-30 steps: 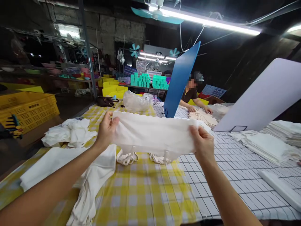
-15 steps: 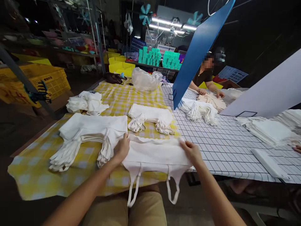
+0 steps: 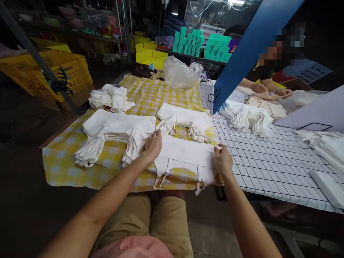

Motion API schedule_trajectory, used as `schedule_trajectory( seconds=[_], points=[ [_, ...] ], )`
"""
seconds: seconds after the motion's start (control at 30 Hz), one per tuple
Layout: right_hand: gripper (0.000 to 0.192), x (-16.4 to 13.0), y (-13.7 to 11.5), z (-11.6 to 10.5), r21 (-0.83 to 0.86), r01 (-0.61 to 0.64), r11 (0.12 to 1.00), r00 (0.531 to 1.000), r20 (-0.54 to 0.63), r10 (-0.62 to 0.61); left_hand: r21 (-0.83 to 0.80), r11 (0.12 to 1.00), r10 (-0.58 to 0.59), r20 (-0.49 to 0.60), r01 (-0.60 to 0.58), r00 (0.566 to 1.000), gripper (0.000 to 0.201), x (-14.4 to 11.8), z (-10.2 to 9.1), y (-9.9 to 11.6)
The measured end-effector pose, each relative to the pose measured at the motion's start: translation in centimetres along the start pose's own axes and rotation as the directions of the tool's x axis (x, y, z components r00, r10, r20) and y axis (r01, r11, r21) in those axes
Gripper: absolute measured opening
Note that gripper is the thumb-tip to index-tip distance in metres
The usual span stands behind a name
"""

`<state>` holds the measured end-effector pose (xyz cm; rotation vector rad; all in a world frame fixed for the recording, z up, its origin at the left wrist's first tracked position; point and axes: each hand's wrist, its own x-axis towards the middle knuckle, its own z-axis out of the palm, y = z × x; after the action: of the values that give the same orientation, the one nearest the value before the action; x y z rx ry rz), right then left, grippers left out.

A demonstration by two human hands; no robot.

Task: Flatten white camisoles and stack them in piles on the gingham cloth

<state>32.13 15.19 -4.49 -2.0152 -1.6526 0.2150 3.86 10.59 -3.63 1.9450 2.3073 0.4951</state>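
Left hand point(image 3: 153, 146) and right hand point(image 3: 223, 159) apart, pinching opposite ends of white garment point(image 3: 185, 153) at near edge of desk point(image 3: 255, 163). Garment stack point(image 3: 118, 122) beside it, left; second stack point(image 3: 186, 115) just beyond; blue panel point(image 3: 249, 46) farther back, right.

At ten o'clock, a yellow plastic crate point(image 3: 77, 77) is standing behind a slanting metal post point(image 3: 34, 53). Towards eleven, a dark bag point(image 3: 141, 70) is lying near bright yellow bins point(image 3: 150, 55). At twelve, a translucent plastic bag point(image 3: 176, 73) is resting on the table's far end, and turquoise boxes point(image 3: 188, 42) are sitting stacked beyond it, towards one. At two o'clock, a blue board point(image 3: 252, 50) is leaning, and past it a co-worker point(image 3: 268, 71) is handling peach-coloured fabric point(image 3: 266, 105). At three, a white board point(image 3: 319, 111) is slanting; between three and four, a long white object point(image 3: 326, 190) is lying on the grid-patterned cloth point(image 3: 249, 161).
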Motion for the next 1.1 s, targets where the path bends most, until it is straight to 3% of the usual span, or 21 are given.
schedule_trajectory(
  seconds=[0.07, 0.13, 0.2, 0.23, 0.3, 0.4, 0.57, 0.7, 0.77, 0.93, 1.1],
  points=[
    [0.039, -2.1, 0.6, -1.0, 0.063, 0.024, 0.998, 0.999, -0.050, -0.021, -0.040, 0.993, 0.107, -0.118, -0.112, 0.987, 0.032, -2.3, -0.4, -0.1],
    [0.036, -5.2, 1.7, -1.8, 0.190, 0.060, 0.980, 0.998, -0.033, -0.055, -0.164, 0.965, 0.179, -0.165, -0.206, 0.970, 0.026, -5.6, -0.4, -0.6],
    [0.036, -9.1, 2.9, -1.9, 0.328, 0.047, 0.944, 0.998, 0.031, -0.060, -0.326, 0.924, 0.189, -0.073, -0.202, 0.979, 0.021, -9.5, 0.5, -1.1],
    [0.036, -11.1, 3.6, -1.6, 0.383, 0.020, 0.923, 0.998, 0.046, -0.041, -0.389, 0.908, 0.181, 0.024, -0.158, 0.983, 0.020, -11.5, 1.2, -1.4],
    [0.035, -14.6, 4.5, -0.5, 0.448, -0.037, 0.893, 0.997, 0.081, 0.001, -0.453, 0.891, 0.136, 0.230, -0.018, 0.964, 0.018, -14.9, 2.9, -1.7],
    [0.035, -17.9, 5.2, 1.6, 0.486, -0.087, 0.869, 0.995, 0.086, 0.052, -0.491, 0.853, -0.003, 0.337, 0.178, 0.941, 0.022, -17.8, 5.4, -1.7],
    [0.048, -18.5, 5.3, 4.5, 0.536, -0.116, 0.836, 0.990, 0.126, 0.057, -0.569, 0.767, -0.121, 0.326, 0.296, 0.938, 0.035, -17.4, 7.0, -1.0],
    [0.045, -18.4, 5.1, 5.4, 0.541, -0.113, 0.833, 0.982, 0.189, 0.010, -0.624, 0.677, -0.076, 0.469, 0.391, 0.880, 0.037, -16.5, 7.4, -0.6],
    [0.039, -18.8, 5.0, 5.3, 0.531, -0.088, 0.843, 0.973, 0.227, -0.041, -0.638, 0.652, -0.047, 0.504, 0.409, 0.862, 0.035, -16.6, 7.4, -0.6],
    [0.040, -20.4, 5.1, 3.9, 0.539, -0.117, 0.834, 0.966, 0.256, -0.030, -0.710, 0.606, 0.003, 0.455, 0.360, 0.891, 0.034, -18.2, 6.8, -0.9],
    [0.040, -21.1, 5.2, 2.1, 0.573, -0.156, 0.805, 0.965, 0.263, 0.000, -0.785, 0.449, 0.033, 0.492, 0.427, 0.870, 0.040, -20.2, 5.8, -1.7]
  ],
)
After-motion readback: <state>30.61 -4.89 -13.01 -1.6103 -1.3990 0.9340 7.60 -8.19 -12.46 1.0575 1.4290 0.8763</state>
